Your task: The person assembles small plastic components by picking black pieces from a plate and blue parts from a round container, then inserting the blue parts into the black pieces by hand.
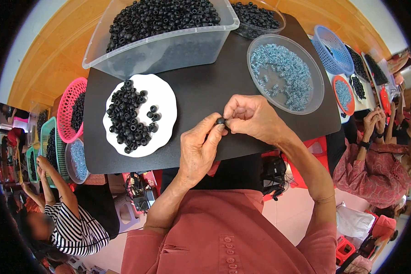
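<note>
Over the front of the dark table, my two hands meet at a small round black plastic piece (pixel 221 121). My left hand (pixel 198 145) is closed, thumb and forefinger pinching the piece. My right hand (pixel 255 119) is closed too, its fingertips pressed against the piece's right side; whatever else they hold is hidden. Left of my hands lies a white scalloped plate (pixel 165 98) with a heap of similar black pieces (pixel 128 116), some showing hollow openings. To the right, a clear round tub (pixel 318 93) holds many tiny pale-blue pieces (pixel 283 68), too small to make out.
A large clear bin (pixel 169 50) full of black pieces stands at the back of the table (pixel 205 82), beside a clear bowl (pixel 260 33) of more. Pink (pixel 68 109) and blue baskets (pixel 335 52) flank the table. People work at both sides, one in striped sleeves (pixel 80 228).
</note>
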{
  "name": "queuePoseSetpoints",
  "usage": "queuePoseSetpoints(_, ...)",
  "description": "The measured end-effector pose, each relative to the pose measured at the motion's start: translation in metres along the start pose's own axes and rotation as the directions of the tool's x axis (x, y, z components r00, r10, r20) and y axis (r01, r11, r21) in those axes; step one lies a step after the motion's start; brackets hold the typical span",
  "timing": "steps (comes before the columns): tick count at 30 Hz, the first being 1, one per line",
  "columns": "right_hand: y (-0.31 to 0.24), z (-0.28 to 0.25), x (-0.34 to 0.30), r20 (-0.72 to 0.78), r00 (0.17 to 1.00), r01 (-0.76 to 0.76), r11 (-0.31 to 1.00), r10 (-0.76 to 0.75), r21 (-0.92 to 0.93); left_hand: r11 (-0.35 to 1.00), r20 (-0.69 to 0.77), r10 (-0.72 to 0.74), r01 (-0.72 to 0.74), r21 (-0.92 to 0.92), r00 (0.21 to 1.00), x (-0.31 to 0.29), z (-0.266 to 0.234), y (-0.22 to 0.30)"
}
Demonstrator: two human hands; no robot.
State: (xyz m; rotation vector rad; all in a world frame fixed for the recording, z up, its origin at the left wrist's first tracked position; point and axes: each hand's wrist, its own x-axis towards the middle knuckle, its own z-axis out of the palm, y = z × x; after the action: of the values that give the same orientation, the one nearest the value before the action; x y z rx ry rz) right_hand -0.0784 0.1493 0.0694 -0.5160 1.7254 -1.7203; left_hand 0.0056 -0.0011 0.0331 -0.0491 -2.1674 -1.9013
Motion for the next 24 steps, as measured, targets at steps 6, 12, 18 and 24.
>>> queuePoseSetpoints(6, 0.007, -0.011, -0.002, -0.119, 0.993, 0.001, 0.996, -0.012, -0.091, 0.986, -0.015, -0.068, 0.065, -0.152, 0.998, 0.003, -0.008, -0.001)
queuePoseSetpoints(12, 0.018, 0.001, 0.019, -0.131, 0.898, 0.242, 0.722, -0.419, -0.649, 0.582, 0.201, -0.234, 0.303, -0.755, 0.951, 0.009, -0.018, -0.013)
queuePoseSetpoints(18, 0.025, 0.000, 0.029, -0.088, 0.813, 0.226, 0.451, -0.576, -0.864, 0.462, 0.268, -0.255, 0.360, -0.811, 0.929, 0.014, -0.017, -0.013)
queuePoseSetpoints(24, 0.021, 0.005, 0.019, -0.108, 0.801, 0.193, 0.425, -0.589, -0.884, 0.513, 0.219, -0.274, 0.335, -0.791, 0.936, 0.012, -0.017, -0.013)
